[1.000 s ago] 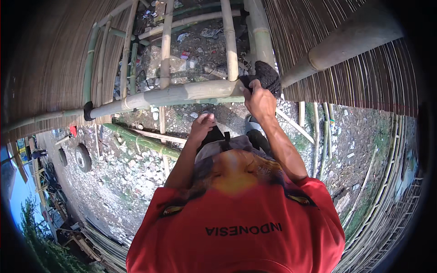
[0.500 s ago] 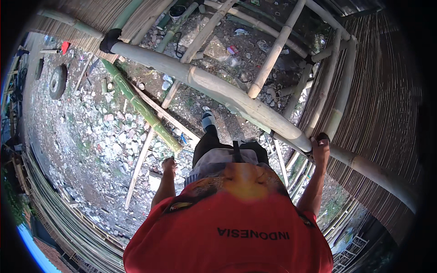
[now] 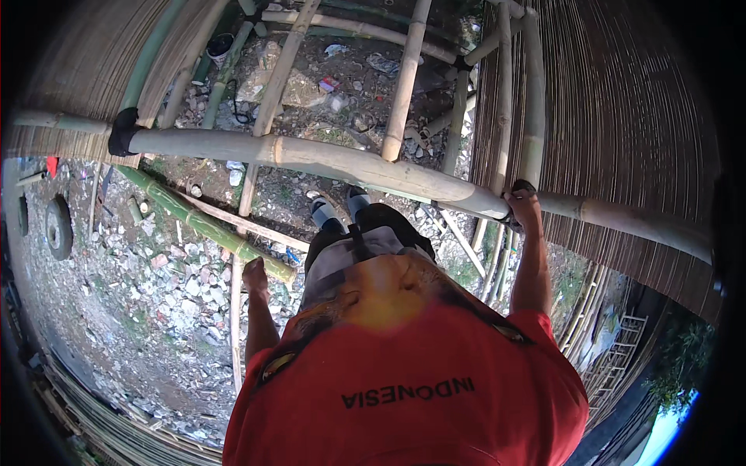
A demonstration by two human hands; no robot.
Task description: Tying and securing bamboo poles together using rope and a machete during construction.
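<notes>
A thick pale bamboo beam [image 3: 334, 159] runs across in front of me from the far left to the right. My right hand [image 3: 524, 211] is closed around it near a dark binding [image 3: 525, 186], where upright poles meet it. Low at my left side is my left hand [image 3: 255, 276], its fingers curled. Whether it holds anything is hidden. Beside it in the picture lies the near part of a green bamboo pole [image 3: 210, 225]. I cannot tell whether the hand touches that pole. Another black binding [image 3: 123, 132] wraps the beam's left end.
Thin bamboo poles [image 3: 404, 85] cross beyond the beam. A slatted bamboo screen [image 3: 606, 116] rises at the right. Rubble [image 3: 183, 291] covers the ground at the left, where a tyre [image 3: 59, 227] lies. A wooden strip [image 3: 241, 220] slants beside the green pole. A bucket [image 3: 219, 48] stands at the back.
My view has turned to the right, so the frame appears shifted left and up. My second foot has come into sight beside the first. My right hand stays on the beam.
</notes>
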